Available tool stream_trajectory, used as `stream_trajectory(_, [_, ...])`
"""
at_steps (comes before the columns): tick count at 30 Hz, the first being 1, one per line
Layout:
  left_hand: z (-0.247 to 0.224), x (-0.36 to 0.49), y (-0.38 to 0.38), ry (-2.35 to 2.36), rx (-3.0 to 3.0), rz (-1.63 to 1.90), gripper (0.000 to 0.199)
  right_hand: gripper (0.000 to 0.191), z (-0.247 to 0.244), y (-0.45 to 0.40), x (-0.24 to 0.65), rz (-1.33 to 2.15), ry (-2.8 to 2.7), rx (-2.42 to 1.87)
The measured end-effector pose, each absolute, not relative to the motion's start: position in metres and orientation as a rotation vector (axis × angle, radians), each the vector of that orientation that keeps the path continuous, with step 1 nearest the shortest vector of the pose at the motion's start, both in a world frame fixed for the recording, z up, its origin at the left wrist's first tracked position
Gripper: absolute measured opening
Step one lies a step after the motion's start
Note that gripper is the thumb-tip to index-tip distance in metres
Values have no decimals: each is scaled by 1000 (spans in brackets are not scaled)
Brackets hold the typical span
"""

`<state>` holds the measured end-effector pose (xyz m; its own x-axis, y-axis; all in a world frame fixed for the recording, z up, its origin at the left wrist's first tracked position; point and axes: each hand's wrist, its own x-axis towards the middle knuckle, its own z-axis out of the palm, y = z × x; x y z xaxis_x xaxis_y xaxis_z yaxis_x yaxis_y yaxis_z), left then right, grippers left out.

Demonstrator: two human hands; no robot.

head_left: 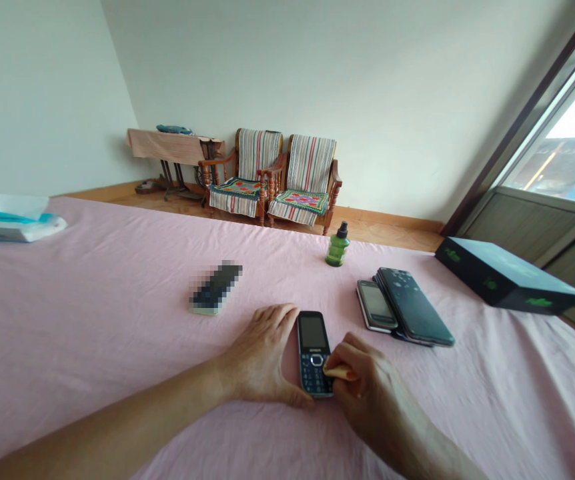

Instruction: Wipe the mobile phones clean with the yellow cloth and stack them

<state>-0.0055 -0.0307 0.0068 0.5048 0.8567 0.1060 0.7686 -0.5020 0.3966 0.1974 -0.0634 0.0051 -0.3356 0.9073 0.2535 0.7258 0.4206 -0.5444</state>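
A dark keypad mobile phone (313, 333) lies face up on the pink cloth, its small screen toward the far side. My left hand (262, 353) grips it along its left side, fingertips at the top left corner and thumb at the bottom edge. My right hand (370, 380) is closed on a small folded yellow-orange cloth (341, 372). One end of this cloth touches the right side of the keypad, just below the round button. Part of it is hidden inside my fingers.
A blurred-out phone-like object (216, 288) lies to the left. Beyond stands a green spray bottle (337, 248). On the right are a silver phone (376, 305), a larger dark phone (415, 307) and a black box (507, 275). A tissue pack (27, 230) sits far left on the pink cloth (117, 280).
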Motion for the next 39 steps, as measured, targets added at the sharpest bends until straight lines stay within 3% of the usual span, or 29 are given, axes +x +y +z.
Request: stream_trajectory(39, [5,-5,-30,1325,2486,504,99,29,14,-65,183,494,-2183,-1254])
